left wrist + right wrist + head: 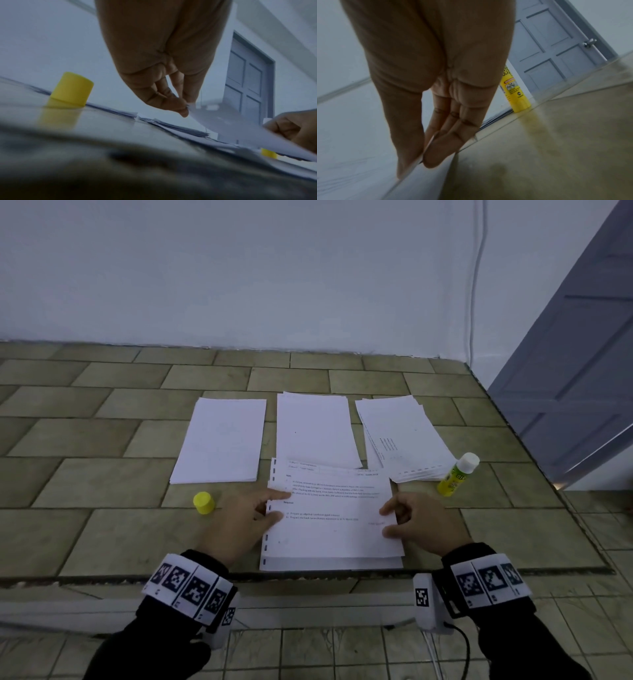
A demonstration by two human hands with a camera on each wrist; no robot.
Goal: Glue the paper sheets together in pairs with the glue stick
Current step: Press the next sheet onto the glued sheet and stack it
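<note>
Here the left hand [245, 517] and right hand [416, 520] pinched opposite side edges of the sheet [334, 518] at lower centre, long axis running up-frame.

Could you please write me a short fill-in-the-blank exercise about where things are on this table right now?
1. Both hands pinch the printed ____ at its side edges: the left hand and the right hand.
2. The loose cap is coloured ____.
3. The uncapped glue stick stands to the ____ of the printed sheet.
4. Beyond the printed sheet lie ____ paper stacks.

Missing words: sheet; yellow; right; three
</note>
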